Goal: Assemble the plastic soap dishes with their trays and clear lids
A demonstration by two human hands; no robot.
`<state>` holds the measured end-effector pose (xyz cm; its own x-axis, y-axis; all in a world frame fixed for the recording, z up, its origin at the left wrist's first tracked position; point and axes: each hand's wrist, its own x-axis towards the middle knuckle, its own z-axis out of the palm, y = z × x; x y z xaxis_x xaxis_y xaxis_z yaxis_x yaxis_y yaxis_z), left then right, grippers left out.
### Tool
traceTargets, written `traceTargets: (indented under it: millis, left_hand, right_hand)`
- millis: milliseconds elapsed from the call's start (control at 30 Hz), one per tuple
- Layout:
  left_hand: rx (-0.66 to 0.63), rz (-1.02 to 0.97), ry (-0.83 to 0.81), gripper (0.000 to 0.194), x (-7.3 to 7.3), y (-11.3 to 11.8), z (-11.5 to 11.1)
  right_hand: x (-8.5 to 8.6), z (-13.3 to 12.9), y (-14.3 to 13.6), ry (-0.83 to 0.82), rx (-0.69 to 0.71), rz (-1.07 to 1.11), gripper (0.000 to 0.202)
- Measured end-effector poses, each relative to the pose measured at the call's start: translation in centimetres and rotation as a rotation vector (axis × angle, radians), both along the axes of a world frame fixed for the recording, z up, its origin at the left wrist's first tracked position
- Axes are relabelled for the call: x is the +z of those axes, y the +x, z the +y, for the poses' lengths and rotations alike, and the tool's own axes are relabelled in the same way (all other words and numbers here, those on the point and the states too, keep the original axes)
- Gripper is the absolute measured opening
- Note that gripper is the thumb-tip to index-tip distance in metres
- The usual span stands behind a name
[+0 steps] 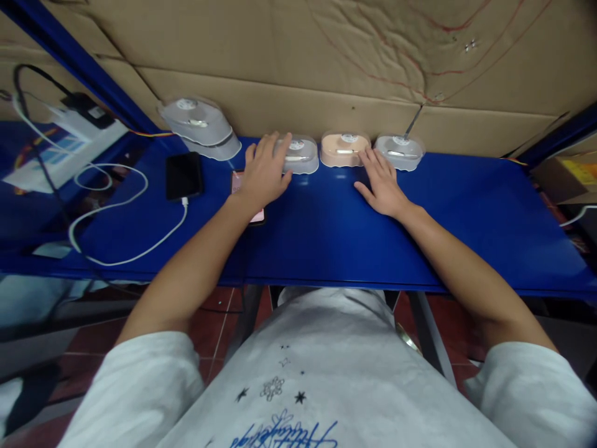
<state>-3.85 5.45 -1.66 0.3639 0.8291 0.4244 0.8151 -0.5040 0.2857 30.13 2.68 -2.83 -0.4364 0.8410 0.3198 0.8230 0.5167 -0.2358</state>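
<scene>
Cardboard [280,37] backs the whole scene, and before it runs your blue table [317,242], with the peach box [345,148] at mid-row against that wall. Now your right hand [383,186]: fingers straight and close together, thumb well apart, nothing clamped, tips covering the peach box's right corner. Whether they press it, you can't tell from here. They also overlap the near edge of the pale box [400,152], just right of the peach box.

Over to your left hand [265,171]! Fingers spread, thumb apart, laid across the grey box [303,155] just left of the peach box, hiding its far end; a firm hold can't be made out. Under that wrist, a phone [237,179] shows only in pieces, its screen unreadable.

Farther left of the peach box come two stacked boxes [200,124], their lid label too small to read, then a black device [184,176] on a white cable [109,264]. Well right of the peach box, a carton [573,177] is cut off by the frame.
</scene>
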Motion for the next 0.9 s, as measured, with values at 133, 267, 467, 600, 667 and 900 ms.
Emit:
traceTargets:
  millis: [133,267,467,600,667,900]
  left_hand:
    - [0.001,-0.015,0.045,0.07,0.6,1.0,-1.2]
    - [-0.022,-0.02,0.02,0.065,1.9,1.8,-2.8]
    - [-0.338,-0.139,-0.082,0.083,1.9,3.8,-5.5]
    - [-0.479,-0.17,-0.201,0.1,1.0,5.0,-6.8]
    - [-0.5,-0.185,-0.212,0.103,0.8,5.1,-6.9]
    - [-0.618,-0.04,-0.178,0.035,1.3,5.1,-7.1]
  right_hand:
    - [1.1,3.9,-0.9,0.033,0.066,-0.052,0.089]
    - [2.3,5.9,-2.0,-0.024,0.067,-0.044,0.088]
    - [4.0,-3.4,-1.0,-0.033,0.273,0.134,0.063]
    - [4.9,-5.5,-0.1,-0.08,0.285,0.268,0.046]
    - [4.5,-3.6,0.0,-0.031,0.221,0.286,0.046]
    - [1.9,2.0,-1.2,-0.013,0.138,0.174,0.049]
